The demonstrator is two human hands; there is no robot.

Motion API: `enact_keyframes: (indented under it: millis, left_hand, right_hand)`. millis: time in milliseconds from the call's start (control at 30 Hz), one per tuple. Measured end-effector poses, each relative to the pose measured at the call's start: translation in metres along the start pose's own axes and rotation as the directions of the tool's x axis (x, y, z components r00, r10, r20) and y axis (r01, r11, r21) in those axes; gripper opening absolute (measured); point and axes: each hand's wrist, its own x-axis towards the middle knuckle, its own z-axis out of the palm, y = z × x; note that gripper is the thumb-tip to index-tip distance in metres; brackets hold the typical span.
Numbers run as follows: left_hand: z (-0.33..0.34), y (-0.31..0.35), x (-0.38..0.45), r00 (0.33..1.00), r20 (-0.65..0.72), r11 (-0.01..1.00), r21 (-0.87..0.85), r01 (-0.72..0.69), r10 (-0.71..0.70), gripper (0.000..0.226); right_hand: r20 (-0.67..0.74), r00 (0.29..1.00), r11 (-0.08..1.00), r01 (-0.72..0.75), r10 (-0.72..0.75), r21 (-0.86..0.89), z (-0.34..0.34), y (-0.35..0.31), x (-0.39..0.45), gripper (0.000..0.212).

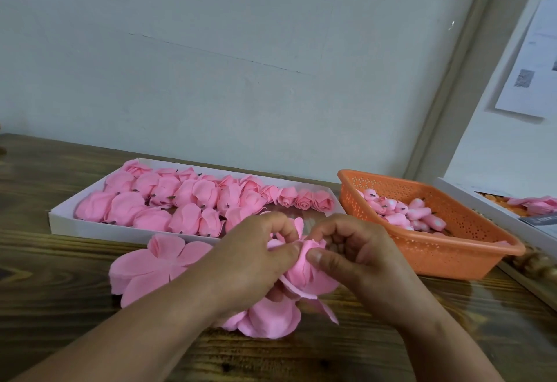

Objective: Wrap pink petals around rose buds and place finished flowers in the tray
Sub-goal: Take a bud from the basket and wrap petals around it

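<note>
Both hands meet over the near middle of the desk. The left hand curls its fingers and thumb around a bunch of pink petals, pinching the top edge. The right hand pinches the same petals from the right, thumb pressed against the pink fold and the other fingers bent in behind it. Whether a bud sits inside the fold cannot be told. More loose petals hang below the hands onto the desk, and a flat petal piece lies just left of the left wrist. Farther back, a white tray holds rows of finished pink roses. To the right, an orange basket holds rose buds. A second white box sits at the far right edge.
</note>
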Motion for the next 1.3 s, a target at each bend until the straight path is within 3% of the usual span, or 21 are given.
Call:
enact_keyframes:
  millis: [100,200,367,533,667,767,867,1067,1300]
  left_hand:
    - [-0.002,0.003,0.0,0.996,0.062,0.973,-0.22,0.071,-0.059,0.006]
    - [-0.006,0.002,0.003,0.984,0.133,0.876,-0.453,0.168,-0.119,0.03]
    - [0.001,0.0,0.005,0.968,0.012,0.8,-0.561,0.214,-0.251,0.015]
    - [0.004,0.001,0.007,0.957,-0.169,0.885,-0.443,0.14,-0.236,0.02]
    - [0.002,0.001,0.008,0.944,-0.234,0.921,-0.363,0.139,-0.234,0.024]
    - [0.002,-0.001,0.009,0.936,-0.268,0.933,-0.335,0.13,-0.227,0.023]
    - [0.003,-0.001,0.008,0.953,-0.228,0.936,-0.333,0.116,-0.2,0.016]
    - [0.003,-0.006,0.01,0.948,-0.267,0.955,-0.279,0.097,-0.175,0.012]
    - [0.002,-0.009,0.007,0.976,-0.217,0.998,0.048,0.029,-0.017,0.032]
  right_hand:
    - [-0.034,0.999,1.0,-0.016,0.017,0.022,-0.003,0.0,0.0,0.006]
    - [-0.164,0.986,0.994,-0.021,0.038,0.104,-0.008,0.001,0.001,0.008]
    - [-0.227,0.974,0.999,0.01,-0.002,0.034,-0.002,0.001,0.003,0.025]
    - [-0.17,0.985,0.999,0.003,-0.011,-0.051,0.003,-0.003,0.003,0.026]
    - [-0.078,0.994,0.99,0.072,-0.082,-0.121,0.004,-0.008,0.0,0.02]
    - [-0.096,0.99,0.987,0.092,-0.105,-0.134,0.004,-0.009,0.0,0.019]
    - [-0.143,0.985,0.99,0.078,-0.095,-0.121,0.005,-0.007,0.001,0.029]
    - [-0.066,0.99,0.985,0.113,-0.122,-0.129,0.005,-0.01,0.0,0.011]
    - [0.022,0.996,0.973,0.086,-0.084,-0.215,0.002,-0.008,-0.002,0.006]
